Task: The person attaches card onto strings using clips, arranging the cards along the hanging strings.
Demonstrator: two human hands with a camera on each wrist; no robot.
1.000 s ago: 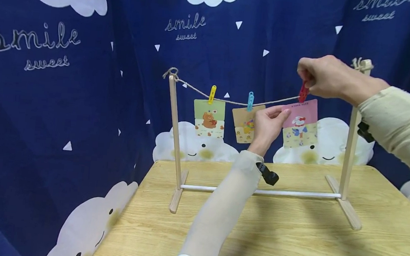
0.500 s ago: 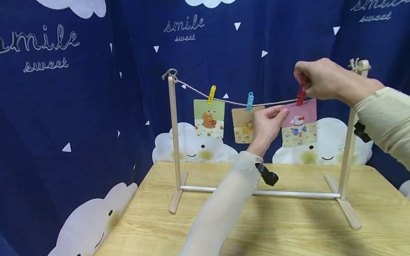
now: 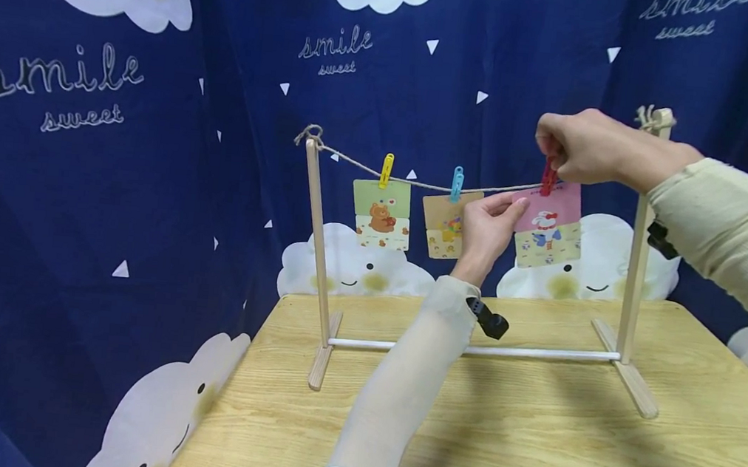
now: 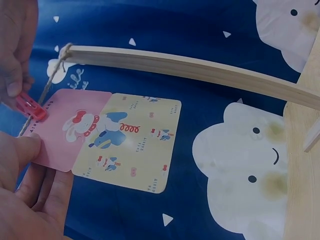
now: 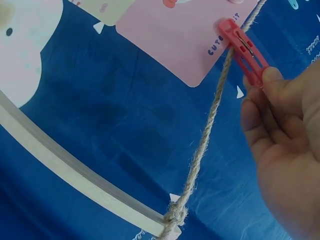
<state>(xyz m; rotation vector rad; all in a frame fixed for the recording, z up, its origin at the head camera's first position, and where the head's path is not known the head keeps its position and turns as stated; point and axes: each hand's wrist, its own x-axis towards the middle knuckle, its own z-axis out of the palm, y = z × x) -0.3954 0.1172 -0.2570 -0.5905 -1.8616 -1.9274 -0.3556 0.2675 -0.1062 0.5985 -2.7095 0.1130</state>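
Observation:
A pink and cream card (image 3: 548, 226) with a bunny print hangs at the right part of the twine (image 5: 210, 117). My left hand (image 3: 489, 227) pinches its left edge between thumb and fingers. Above it, my right hand (image 3: 589, 145) pinches the tail of a red clothespin (image 5: 244, 50), whose other end sits over the twine and the card's top edge. Left of these hang a green bear card (image 3: 382, 212) under a yellow clothespin (image 3: 387, 171) and a tan card (image 3: 438, 220) under a blue clothespin (image 3: 457, 184); my left hand partly covers the tan card.
The twine is tied to two wooden posts, the left post (image 3: 320, 243) and the right post (image 3: 636, 286). A white rod (image 3: 537, 353) joins their feet on the wooden table (image 3: 529, 440). A dark blue cloud-print curtain (image 3: 232, 28) stands behind.
The right hand and red clothespin have come slightly down and left, so the clothespin now overlaps the pink card's top edge. The left hand keeps its grip, nearly still.

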